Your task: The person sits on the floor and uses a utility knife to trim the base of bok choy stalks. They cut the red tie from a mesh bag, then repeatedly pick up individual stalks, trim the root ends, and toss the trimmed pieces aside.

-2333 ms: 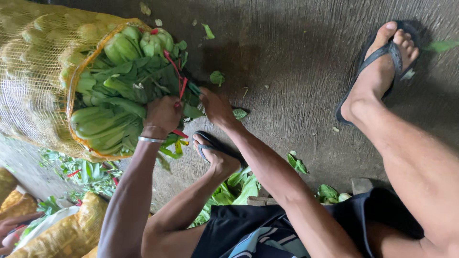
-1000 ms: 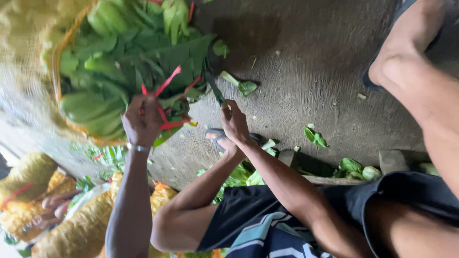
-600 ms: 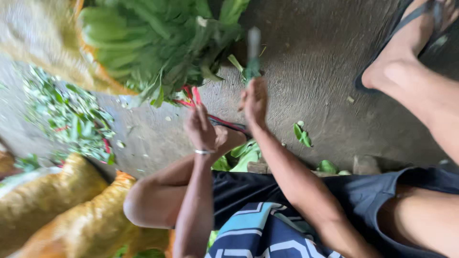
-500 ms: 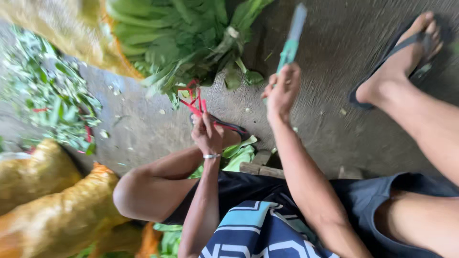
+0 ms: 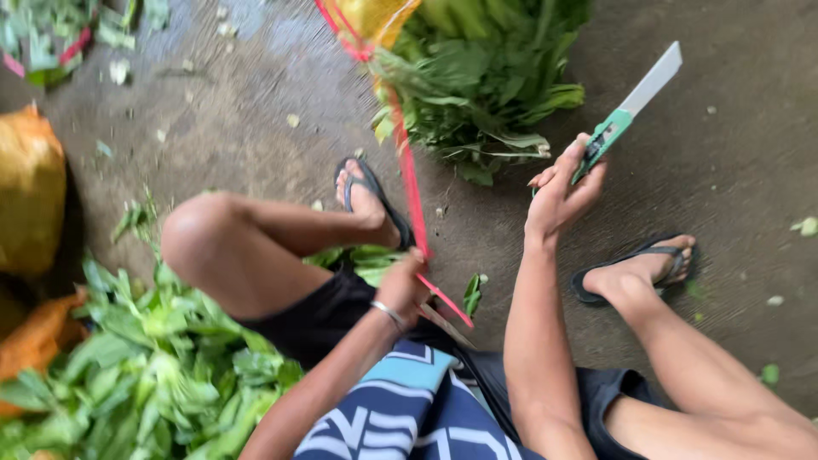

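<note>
My left hand (image 5: 407, 284) grips a red plastic string (image 5: 407, 175) that runs taut up to the yellow mesh sack (image 5: 368, 14) at the top. A silver bracelet sits on that wrist. My right hand (image 5: 564, 183) is raised beside the bundle of green leafy vegetables (image 5: 486, 81) and holds a green-handled utility knife (image 5: 629, 109) with its long blade pointing up and right, away from the string. The leaves spill out of the sack's mouth onto the wet concrete floor (image 5: 256, 111).
My own bent legs and feet in black sandals (image 5: 371, 201) (image 5: 637, 268) flank the string. A pile of loose green leaves (image 5: 153, 366) lies at lower left beside filled yellow and orange mesh sacks (image 5: 30, 196). Leaf scraps dot the floor.
The view has swung and the sack now lies at the top. My left hand has drawn the red string back toward my body; my right hand has lifted the knife off to the right.
</note>
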